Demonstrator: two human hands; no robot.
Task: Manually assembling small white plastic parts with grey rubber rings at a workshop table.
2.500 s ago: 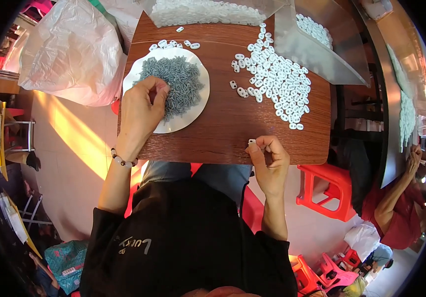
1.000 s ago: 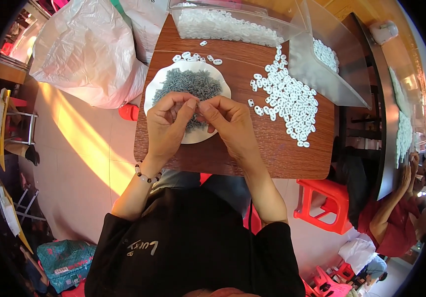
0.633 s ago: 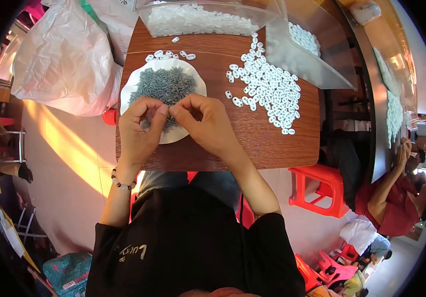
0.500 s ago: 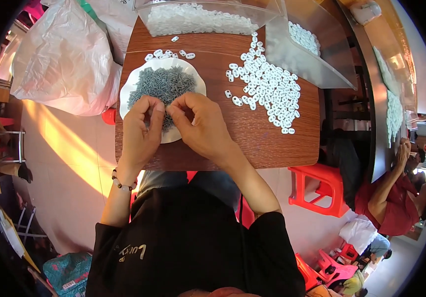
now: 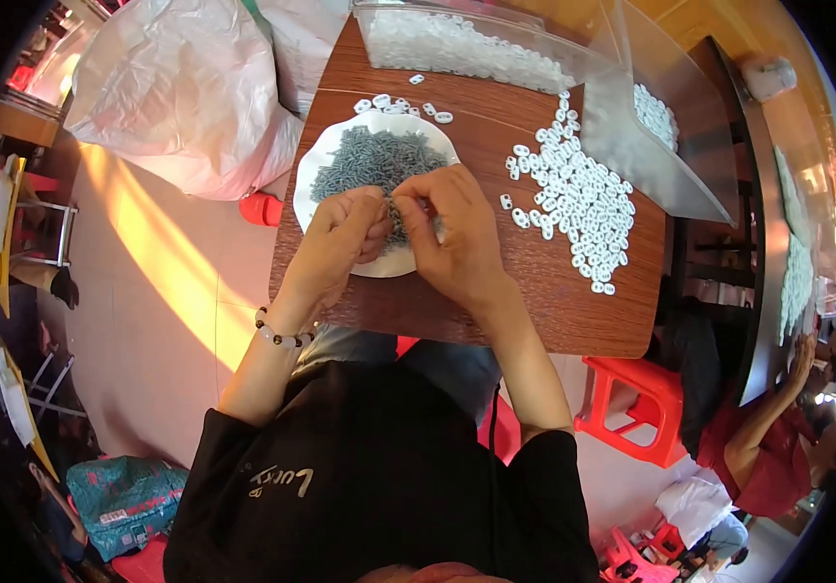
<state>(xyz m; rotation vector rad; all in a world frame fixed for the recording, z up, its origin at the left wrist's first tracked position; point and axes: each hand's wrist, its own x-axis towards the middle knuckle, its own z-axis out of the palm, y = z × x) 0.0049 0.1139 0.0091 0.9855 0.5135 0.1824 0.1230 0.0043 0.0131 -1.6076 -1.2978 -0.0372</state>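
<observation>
A white scalloped plate (image 5: pixel 305 180) on the brown table holds a heap of small grey spring-like pieces (image 5: pixel 369 155). Over the plate's near part, my left hand (image 5: pixel 335 238) is closed, thumb pressed on its curled fingers. Close beside it, my right hand (image 5: pixel 457 233) pinches thumb and forefinger together. The fingertips of both hands almost meet above the heap. Whatever is between them is too small to make out. Right of my hands lie many loose white oval plastic pieces (image 5: pixel 583 199) with two holes each. A smaller group of white pieces (image 5: pixel 393 105) lies behind the plate.
Clear plastic bins with white pieces stand along the far side; one has a frosted wall (image 5: pixel 651 175). The brown table (image 5: pixel 563 316) ends just before my body. A white plastic bag (image 5: pixel 175 97) stands left, a red stool (image 5: pixel 636 408) right. A person (image 5: pixel 758 447) sits farther right.
The whole view has swung, so the table and plate appear farther right. My left fingers are curled in more; both hands stay over the plate with fingertips close.
</observation>
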